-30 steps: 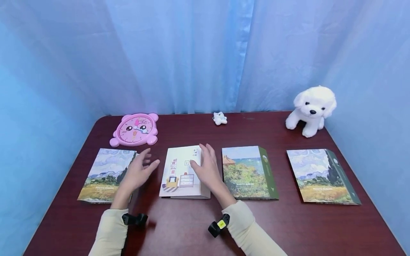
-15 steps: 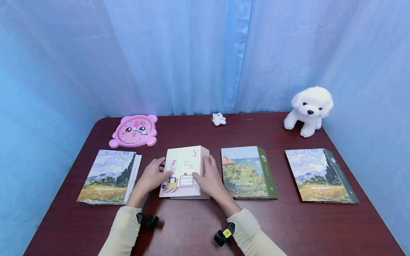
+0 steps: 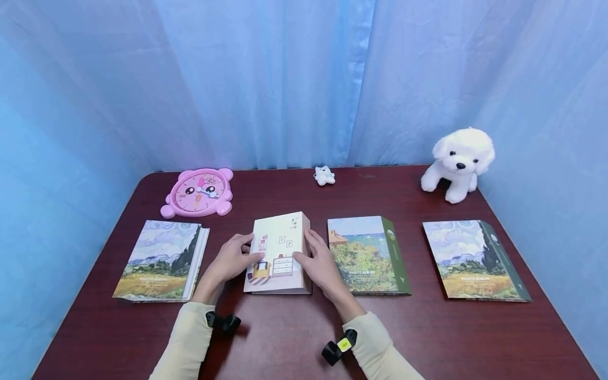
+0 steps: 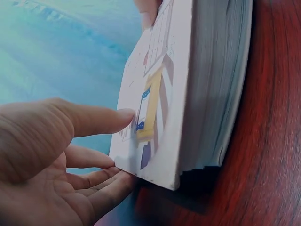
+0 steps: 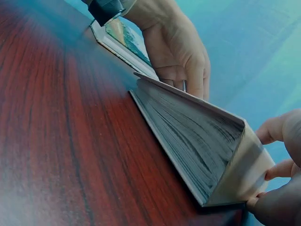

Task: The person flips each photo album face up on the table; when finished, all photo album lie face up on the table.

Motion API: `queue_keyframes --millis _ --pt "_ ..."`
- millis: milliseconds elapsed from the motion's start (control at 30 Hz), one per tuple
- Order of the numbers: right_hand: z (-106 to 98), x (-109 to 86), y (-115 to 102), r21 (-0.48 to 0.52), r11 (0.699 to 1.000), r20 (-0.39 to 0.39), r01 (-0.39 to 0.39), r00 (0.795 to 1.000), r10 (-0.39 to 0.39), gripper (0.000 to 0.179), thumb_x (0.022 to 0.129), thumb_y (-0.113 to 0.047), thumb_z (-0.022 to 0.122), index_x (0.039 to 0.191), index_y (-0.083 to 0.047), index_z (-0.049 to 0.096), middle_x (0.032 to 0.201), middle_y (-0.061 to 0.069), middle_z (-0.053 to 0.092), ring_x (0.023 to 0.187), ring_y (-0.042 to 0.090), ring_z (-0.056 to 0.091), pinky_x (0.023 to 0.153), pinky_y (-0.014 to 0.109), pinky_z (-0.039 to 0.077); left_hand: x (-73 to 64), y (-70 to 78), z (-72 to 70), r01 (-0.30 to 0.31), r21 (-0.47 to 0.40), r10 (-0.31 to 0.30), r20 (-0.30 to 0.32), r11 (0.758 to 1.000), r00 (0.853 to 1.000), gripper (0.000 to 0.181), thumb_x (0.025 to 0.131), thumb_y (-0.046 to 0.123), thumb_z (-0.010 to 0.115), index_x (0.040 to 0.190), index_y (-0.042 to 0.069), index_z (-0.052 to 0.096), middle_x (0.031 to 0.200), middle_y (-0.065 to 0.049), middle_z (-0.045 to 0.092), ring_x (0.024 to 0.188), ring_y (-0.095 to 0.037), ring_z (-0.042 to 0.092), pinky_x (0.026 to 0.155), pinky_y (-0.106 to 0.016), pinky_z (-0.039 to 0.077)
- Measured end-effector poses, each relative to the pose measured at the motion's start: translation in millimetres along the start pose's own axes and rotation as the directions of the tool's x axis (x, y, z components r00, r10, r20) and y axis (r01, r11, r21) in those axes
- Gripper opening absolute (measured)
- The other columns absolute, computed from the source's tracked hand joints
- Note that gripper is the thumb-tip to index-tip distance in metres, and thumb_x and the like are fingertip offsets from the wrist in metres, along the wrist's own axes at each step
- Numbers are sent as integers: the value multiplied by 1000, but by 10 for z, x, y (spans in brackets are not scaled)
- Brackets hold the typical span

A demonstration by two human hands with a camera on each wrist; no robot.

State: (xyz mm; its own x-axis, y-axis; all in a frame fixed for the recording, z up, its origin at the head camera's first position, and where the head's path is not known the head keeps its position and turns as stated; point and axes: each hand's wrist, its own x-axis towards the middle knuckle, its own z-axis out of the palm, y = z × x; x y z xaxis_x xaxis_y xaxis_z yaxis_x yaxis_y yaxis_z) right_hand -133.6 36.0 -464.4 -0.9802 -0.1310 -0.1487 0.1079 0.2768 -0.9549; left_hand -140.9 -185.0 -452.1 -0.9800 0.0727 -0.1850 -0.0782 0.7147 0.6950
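Note:
A thick white photo album (image 3: 276,240), its cover drawn with a room scene, lies between my hands at the middle of the table. My left hand (image 3: 231,261) holds its left side, thumb on the cover and fingers at the edge. On the spine side my right hand (image 3: 323,266) grips it, thumb on the cover. The left wrist view shows the left thumb (image 4: 106,121) against the cover (image 4: 160,155) and the other fingers at its edge. Seen from the right wrist, the fingers of my right hand (image 5: 282,132) touch the pale spine (image 5: 240,174), with the page block (image 5: 193,136) beside it.
A landscape-covered album (image 3: 159,258) lies to the left. Two more albums, one with a seaside cover (image 3: 361,253) and one with a field cover (image 3: 467,258), lie to the right. Behind are a pink clock (image 3: 199,192), a small white toy (image 3: 324,176) and a plush dog (image 3: 458,163).
My left hand has come rightward from beside the left album onto the white album, and the right hand has settled on its spine. The white album has shifted slightly right and turned a little.

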Motion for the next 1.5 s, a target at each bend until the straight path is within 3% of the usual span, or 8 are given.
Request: queue_keyframes --millis 367,667,833,1133,1233,1367,1433,1500 --pt "-103 -56 -231 88 995 39 56 997 -59 69 89 -20 67 149 -14 34 157 12 25 143 26 27 114 40 28 -5 95 48 11 -10 -11 28 1000 1000 67 87 34 69 138 -4 47 115 -17 57 96 -24 60 80 -35 50" --pt "-218 -66 -334 274 962 118 16 992 -50 76 92 -25 65 153 -12 21 149 19 37 129 31 48 90 41 52 -15 283 101 -41 -32 44 93 999 995 74 90 46 61 145 2 39 130 -20 51 108 -26 56 88 -39 48" --pt "-234 -59 -358 316 949 50 6 999 -22 69 93 -19 62 150 -5 28 146 19 42 129 28 49 95 39 50 -7 371 115 -40 -53 45 109 998 993 77 90 51 58 147 5 36 142 -21 43 130 -31 42 105 -47 37" --pt "-237 -61 -409 441 897 -38 38 999 -24 45 96 -6 51 141 -2 45 144 17 45 133 23 43 105 35 41 38 433 125 -35 -137 51 117 990 992 66 95 48 52 149 13 36 139 -15 47 122 -27 50 102 -45 40" --pt "-234 -81 -435 474 879 -39 51 999 -37 44 96 -6 52 140 -4 47 145 14 44 134 21 42 106 35 40 31 414 116 -74 -271 113 130 960 985 62 97 45 50 150 16 34 144 -13 45 117 -27 56 100 -43 44" --pt "-188 -103 -505 453 888 -57 80 997 -61 44 95 -8 55 138 -8 51 146 10 45 135 20 41 107 33 38 2 431 37 -131 -490 226 139 862 964 58 100 37 48 151 15 31 149 -15 39 114 -28 61 94 -40 51" --pt "-144 -105 -536 412 906 -63 95 995 -75 44 95 -9 56 138 -9 51 145 10 45 136 20 41 108 35 38 -18 456 -24 -164 -526 255 106 835 961 56 100 32 50 150 15 33 147 -15 42 111 -27 62 91 -40 52" --pt "-96 -106 -565 353 930 -71 105 994 -86 44 95 -11 57 139 -11 51 145 8 46 135 20 42 108 35 38 -42 482 -92 -208 -512 273 55 833 960 54 99 27 52 149 16 35 137 -18 52 103 -26 65 87 -41 54"
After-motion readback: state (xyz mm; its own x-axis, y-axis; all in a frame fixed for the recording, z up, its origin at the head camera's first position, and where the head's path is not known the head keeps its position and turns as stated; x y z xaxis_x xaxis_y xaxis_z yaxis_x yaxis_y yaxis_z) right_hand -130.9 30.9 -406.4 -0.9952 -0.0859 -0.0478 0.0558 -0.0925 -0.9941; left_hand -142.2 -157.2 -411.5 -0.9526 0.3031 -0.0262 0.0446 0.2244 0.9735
